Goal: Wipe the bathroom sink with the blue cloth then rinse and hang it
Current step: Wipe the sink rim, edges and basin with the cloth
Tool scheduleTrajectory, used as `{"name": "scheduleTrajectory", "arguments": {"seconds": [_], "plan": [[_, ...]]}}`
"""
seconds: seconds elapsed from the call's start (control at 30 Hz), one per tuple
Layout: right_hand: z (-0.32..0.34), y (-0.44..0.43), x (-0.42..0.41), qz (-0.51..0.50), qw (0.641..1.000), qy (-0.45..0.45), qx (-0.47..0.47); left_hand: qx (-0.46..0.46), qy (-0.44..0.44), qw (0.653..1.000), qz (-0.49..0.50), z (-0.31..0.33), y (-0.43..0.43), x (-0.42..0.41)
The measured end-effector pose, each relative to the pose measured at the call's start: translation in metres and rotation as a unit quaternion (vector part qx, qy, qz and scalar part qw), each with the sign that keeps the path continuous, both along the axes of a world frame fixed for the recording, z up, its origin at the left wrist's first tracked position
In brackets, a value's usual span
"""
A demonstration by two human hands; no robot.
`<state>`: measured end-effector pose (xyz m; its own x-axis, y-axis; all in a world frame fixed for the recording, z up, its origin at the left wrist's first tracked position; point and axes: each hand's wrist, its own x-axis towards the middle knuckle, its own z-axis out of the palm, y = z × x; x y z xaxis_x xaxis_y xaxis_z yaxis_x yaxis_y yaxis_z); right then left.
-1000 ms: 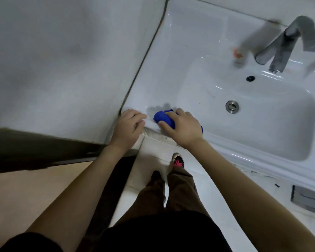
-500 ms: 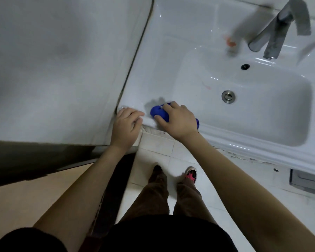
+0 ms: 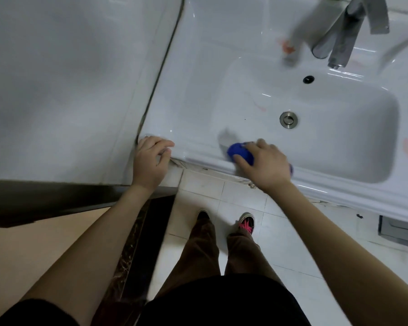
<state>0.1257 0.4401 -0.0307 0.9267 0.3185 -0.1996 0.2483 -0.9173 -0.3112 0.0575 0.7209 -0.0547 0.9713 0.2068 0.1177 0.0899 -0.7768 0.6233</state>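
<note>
The white bathroom sink (image 3: pixel 205 95) fills the upper right, with a metal drain (image 3: pixel 288 119) in its basin. My right hand (image 3: pixel 265 164) presses a bunched blue cloth (image 3: pixel 239 152) onto the sink's front rim, left of the basin; most of the cloth is hidden under my palm, and a bit of blue peeks out at the hand's right side. My left hand (image 3: pixel 151 158) rests on the sink's front left corner, fingers curled over the edge, holding nothing loose.
A grey metal faucet (image 3: pixel 339 41) stands at the back right above an overflow hole (image 3: pixel 308 79). Orange-pink marks (image 3: pixel 289 49) sit near the faucet and on the right rim. A white wall (image 3: pixel 68 90) adjoins the sink's left. Below are floor tiles (image 3: pixel 222 198) and my shoes.
My right hand has slid the blue cloth rightward along the front rim, away from my left hand, which stays on the corner. The view has shifted slightly.
</note>
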Motion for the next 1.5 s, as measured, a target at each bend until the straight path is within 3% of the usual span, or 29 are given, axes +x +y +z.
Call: {"name": "scheduleTrajectory", "arguments": {"seconds": [0.1,0.2,0.4,0.5,0.83,1.07,1.23,1.5], "plan": [[-0.004,0.067,0.005,0.044,0.998,0.011,0.035,0.012,0.002,1.000,0.001,-0.001,0.001,0.001],[-0.001,0.078,-0.001,0.057,0.997,-0.006,0.042,0.011,0.010,1.000,-0.004,0.001,0.003,0.001],[-0.001,-0.069,-0.014,-0.031,0.999,-0.044,-0.009,0.019,0.022,1.000,-0.006,0.004,0.002,0.001],[0.002,-0.103,-0.015,-0.071,0.996,-0.032,-0.038,0.005,0.037,0.999,0.002,0.007,0.000,0.001],[0.002,0.003,-0.001,0.015,1.000,0.019,0.020,0.037,0.109,0.993,0.037,0.020,-0.018,0.007],[0.003,-0.104,-0.009,0.002,1.000,0.011,0.003,0.037,0.081,0.984,-0.157,0.020,-0.142,0.011],[0.002,-0.172,-0.013,-0.040,0.998,-0.014,-0.039,0.046,0.072,0.990,-0.116,0.003,-0.169,0.003],[-0.004,-0.060,0.000,0.022,1.000,0.012,0.019,0.019,0.062,0.993,-0.096,0.002,-0.172,0.003]]}}
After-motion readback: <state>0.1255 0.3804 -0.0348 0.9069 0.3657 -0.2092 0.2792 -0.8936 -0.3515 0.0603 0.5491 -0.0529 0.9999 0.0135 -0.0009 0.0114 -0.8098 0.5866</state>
